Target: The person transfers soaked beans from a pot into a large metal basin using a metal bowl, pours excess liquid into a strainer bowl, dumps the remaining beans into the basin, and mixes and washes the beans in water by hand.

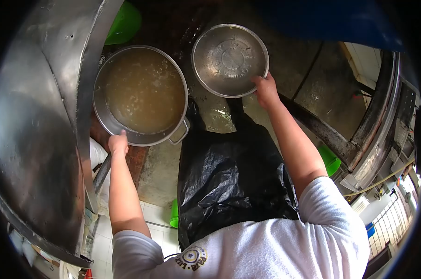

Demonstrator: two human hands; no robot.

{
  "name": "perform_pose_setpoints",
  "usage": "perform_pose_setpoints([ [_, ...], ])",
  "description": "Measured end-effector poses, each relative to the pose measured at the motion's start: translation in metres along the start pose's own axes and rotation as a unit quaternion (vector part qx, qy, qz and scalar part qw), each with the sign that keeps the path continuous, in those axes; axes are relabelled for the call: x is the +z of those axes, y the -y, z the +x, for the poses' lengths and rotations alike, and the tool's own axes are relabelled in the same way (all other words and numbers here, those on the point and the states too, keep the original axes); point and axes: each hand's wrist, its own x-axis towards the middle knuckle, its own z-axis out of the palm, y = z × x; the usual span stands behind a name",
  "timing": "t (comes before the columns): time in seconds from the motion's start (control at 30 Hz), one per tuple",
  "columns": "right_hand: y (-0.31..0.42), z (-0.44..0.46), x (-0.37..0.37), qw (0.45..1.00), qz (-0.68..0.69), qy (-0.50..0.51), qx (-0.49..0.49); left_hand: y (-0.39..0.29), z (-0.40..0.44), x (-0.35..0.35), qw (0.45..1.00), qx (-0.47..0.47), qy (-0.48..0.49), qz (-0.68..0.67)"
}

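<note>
My left hand [119, 143] grips the near rim of a large metal pot [141, 138], thumb over the edge. Cloudy brownish liquid [145, 90] with foamy bits on its surface fills much of the pot, and one loop handle shows at its lower right. To the right, my right hand [266, 90] holds a shallow round metal bowl [231, 58] by its lower right rim. The bowl's inside faces me and looks wet, with a small speck near the top rim. Pot and bowl are apart. The fingers beneath both rims are hidden.
A big curved metal vessel [34, 116] takes up the left side. A green container [125, 24] is behind the pot, and another green one [329, 160] is at right beside a dark metal frame [345, 148]. The floor [294, 65] looks wet. A black plastic apron [233, 176] covers my front.
</note>
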Motion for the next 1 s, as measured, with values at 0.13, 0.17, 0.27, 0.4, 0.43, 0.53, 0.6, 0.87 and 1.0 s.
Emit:
perform_pose_setpoints([
  [0.13,-0.006,0.000,-0.002,1.000,0.011,-0.014,-0.018,0.011,0.058,-0.004,0.944,0.174,-0.275,0.050],
  [0.17,-0.004,-0.002,-0.003,0.999,0.015,-0.022,-0.021,0.014,0.081,-0.006,0.958,0.158,-0.236,0.034],
  [0.27,0.003,-0.011,-0.004,1.000,0.015,-0.024,0.002,0.017,0.109,-0.002,0.970,0.020,-0.112,-0.214],
  [0.4,-0.009,-0.003,-0.008,0.999,-0.006,-0.024,0.026,0.044,0.154,0.006,0.944,0.033,-0.101,-0.312],
  [0.43,-0.009,-0.001,-0.005,0.999,-0.005,-0.022,0.027,0.039,0.147,0.006,0.944,0.033,-0.102,-0.311],
  [0.53,-0.017,0.009,0.001,0.997,0.046,-0.033,0.042,0.025,0.121,0.000,0.947,0.011,-0.130,-0.294],
  [0.6,-0.037,0.026,-0.007,0.997,0.070,-0.013,0.042,0.028,0.122,0.006,0.958,0.058,-0.184,-0.214],
  [0.87,-0.026,0.053,0.008,0.993,0.095,-0.002,0.068,0.009,0.099,-0.002,0.951,0.081,-0.232,-0.186],
  [1.0,-0.033,0.083,0.013,0.986,0.152,0.005,0.064,-0.001,0.085,-0.005,0.951,0.098,-0.231,-0.181],
])
